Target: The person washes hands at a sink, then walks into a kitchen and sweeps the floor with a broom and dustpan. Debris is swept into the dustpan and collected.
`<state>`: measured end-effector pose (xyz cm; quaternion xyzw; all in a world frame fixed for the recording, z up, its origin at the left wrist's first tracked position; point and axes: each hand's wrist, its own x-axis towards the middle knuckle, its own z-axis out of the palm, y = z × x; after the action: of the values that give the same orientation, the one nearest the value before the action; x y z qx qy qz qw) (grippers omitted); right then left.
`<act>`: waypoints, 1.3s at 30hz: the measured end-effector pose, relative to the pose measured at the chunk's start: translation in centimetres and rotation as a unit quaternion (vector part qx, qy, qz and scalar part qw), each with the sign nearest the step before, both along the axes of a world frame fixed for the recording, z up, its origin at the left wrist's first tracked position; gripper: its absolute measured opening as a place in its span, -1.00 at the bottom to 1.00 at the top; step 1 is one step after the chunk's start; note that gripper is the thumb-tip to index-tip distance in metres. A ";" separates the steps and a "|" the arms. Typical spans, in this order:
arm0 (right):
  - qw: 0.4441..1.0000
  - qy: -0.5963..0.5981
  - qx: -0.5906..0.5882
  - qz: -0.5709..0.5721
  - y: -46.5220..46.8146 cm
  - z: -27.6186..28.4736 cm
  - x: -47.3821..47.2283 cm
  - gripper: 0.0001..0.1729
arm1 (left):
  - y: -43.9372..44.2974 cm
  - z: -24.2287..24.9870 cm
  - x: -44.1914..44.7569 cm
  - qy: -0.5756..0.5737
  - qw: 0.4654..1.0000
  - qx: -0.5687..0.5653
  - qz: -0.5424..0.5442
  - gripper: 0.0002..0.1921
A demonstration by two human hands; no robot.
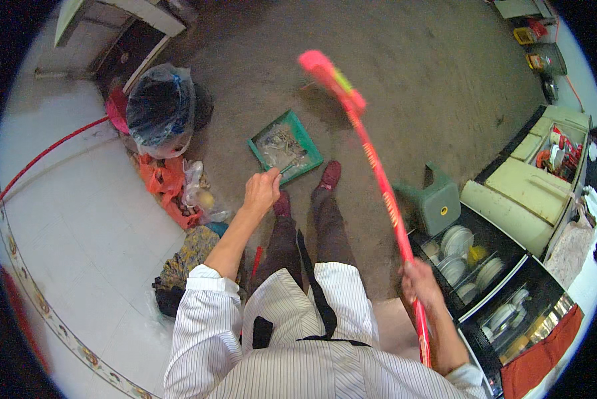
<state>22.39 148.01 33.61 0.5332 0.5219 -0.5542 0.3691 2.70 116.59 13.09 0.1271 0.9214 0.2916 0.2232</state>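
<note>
My left hand (262, 190) grips the thin handle of a green dustpan (306, 130). Grey dust and bits of litter (281, 144) lie in the pan, which is just in front of my feet. In my right hand (421, 280) is the long red handle of a broom (378, 167), held slanting up and away at my right side. The broom's pink head (331, 80) is out past the dustpan and blurred. I cannot tell whether its bristles touch the floor.
A bin with a clear plastic liner (161, 112) stands at the left beside orange plastic bags (166, 182). On the right are a green plastic stool (433, 204), a dish cabinet (470, 259) with plates, and a pale green cabinet (525, 187). A tiled wall (79, 239) runs along the left.
</note>
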 end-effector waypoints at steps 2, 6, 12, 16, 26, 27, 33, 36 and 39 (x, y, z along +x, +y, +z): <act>0.998 0.031 0.036 0.039 2.0 -5.1 -2.0 -0.70 | -0.8 0.1 0.2 0.014 0.999 0.025 0.023 -0.90; 0.967 0.091 0.151 0.184 1.9 -13.9 -3.9 -0.72 | -1.7 0.1 1.1 0.005 0.999 -0.013 0.031 -0.90; 0.962 0.053 0.044 0.265 -4.9 -7.8 2.4 -0.69 | -3.4 -0.3 2.2 -0.011 0.998 -0.029 0.049 -0.90; 0.987 -0.040 -0.134 0.084 -4.1 -0.8 2.2 -0.73 | -4.8 -0.7 1.9 -0.028 0.997 -0.039 0.066 -0.90; 0.996 0.035 0.057 -0.058 5.5 -3.4 2.3 -0.73 | -7.8 1.0 1.9 -0.026 0.998 -0.046 0.038 -0.89; 0.992 0.035 0.113 -0.045 7.6 -6.1 1.4 -0.70 | -8.0 1.0 2.0 -0.035 0.998 -0.047 0.035 -0.89; 0.990 0.028 0.127 -0.056 14.2 -15.3 -1.3 -0.68 | -11.0 1.1 3.2 -0.047 0.997 -0.047 0.036 -0.90; 0.992 0.037 0.114 0.048 7.7 -14.4 2.7 -0.66 | -12.7 0.5 3.2 -0.027 0.999 -0.039 0.025 -0.90; 0.990 0.011 0.098 0.098 -1.3 -10.1 6.8 -0.72 | -14.2 -0.1 3.0 -0.024 0.999 -0.037 0.021 -0.90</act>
<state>29.21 146.66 23.54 0.5068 0.6277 -0.4674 0.3615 5.69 102.37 13.03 0.0919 0.9285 0.2646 0.2439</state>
